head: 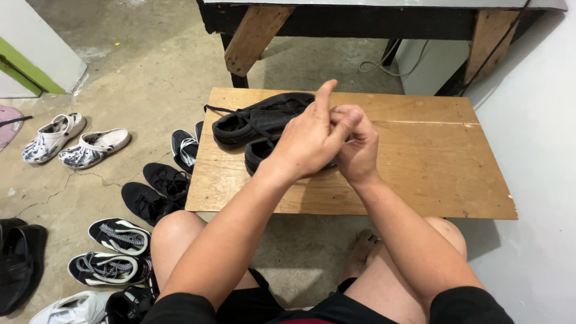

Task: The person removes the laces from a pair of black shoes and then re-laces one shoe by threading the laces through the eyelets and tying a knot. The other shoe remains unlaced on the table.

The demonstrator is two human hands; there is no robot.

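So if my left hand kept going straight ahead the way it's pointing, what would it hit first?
Probably the far black shoe on the wooden board; your left hand hovers over the pair beside the right hand, though height is unclear.

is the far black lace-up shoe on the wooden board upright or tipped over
Upright: the far black lace-up shoe rests sole-down on the wooden board, its laces facing up.

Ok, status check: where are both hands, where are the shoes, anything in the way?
Left hand and right hand together above the black shoes, apparently empty. Both shoes on the plywood board. Nothing blocking them.
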